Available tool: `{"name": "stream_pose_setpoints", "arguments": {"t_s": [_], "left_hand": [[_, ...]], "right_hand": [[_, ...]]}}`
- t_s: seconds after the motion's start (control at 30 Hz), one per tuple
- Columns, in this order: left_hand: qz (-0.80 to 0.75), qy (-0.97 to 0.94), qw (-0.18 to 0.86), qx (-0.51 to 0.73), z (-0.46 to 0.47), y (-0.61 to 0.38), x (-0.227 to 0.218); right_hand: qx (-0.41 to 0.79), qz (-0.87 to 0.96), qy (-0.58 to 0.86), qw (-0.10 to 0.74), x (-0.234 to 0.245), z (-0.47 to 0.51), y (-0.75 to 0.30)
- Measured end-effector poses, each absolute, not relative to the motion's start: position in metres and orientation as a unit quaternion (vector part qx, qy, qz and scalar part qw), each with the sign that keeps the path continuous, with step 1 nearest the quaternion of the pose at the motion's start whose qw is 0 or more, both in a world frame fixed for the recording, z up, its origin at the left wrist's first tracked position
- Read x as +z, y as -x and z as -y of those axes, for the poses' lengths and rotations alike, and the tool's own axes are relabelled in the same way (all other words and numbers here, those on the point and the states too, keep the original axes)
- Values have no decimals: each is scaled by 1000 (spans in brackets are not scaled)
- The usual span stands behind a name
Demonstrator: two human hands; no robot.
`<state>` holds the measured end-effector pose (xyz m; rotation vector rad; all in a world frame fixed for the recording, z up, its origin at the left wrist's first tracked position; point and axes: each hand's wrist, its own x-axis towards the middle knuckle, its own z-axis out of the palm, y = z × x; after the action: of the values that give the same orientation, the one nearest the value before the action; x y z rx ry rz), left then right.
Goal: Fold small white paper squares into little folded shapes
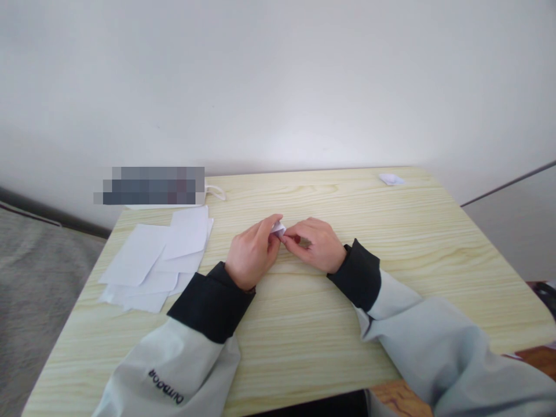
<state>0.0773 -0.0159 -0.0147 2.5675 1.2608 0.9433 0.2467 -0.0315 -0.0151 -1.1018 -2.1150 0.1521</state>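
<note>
Nearest, 2 pale grey fabric sleeves with wide black cuffs (223,301) reach over the light wood-grain table (299,336). Ahead, the left hand (252,255) and right hand (317,243) meet at the fingertips, above the table's middle. Between them is a small folded white paper piece (279,229): the left thumb and fingers grip most of it, while the right thumb and forefinger pinch at its right-hand edge. It lies beyond the left palm and to the left of the right hand; fingers hide too much to tell its long axis. Left of the left hand, loose white paper sheets (134,255) overlap. Farther off are a pixelated block (152,185), a thin white loop (217,191) beside it, and, far right, a folded white paper shape (391,179). The plain white wall (278,87) stands behind.
</note>
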Motion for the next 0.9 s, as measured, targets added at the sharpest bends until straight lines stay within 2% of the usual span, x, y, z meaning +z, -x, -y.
{"name": "stream_pose_setpoints", "arguments": {"t_s": [0.6, 0.9], "left_hand": [[-426, -837, 89, 333, 16, -78, -14], [-454, -815, 127, 336, 16, -78, -12]], "right_hand": [[74, 829, 423, 359, -13, 33, -248], [40, 827, 427, 364, -11, 35, -244]]}}
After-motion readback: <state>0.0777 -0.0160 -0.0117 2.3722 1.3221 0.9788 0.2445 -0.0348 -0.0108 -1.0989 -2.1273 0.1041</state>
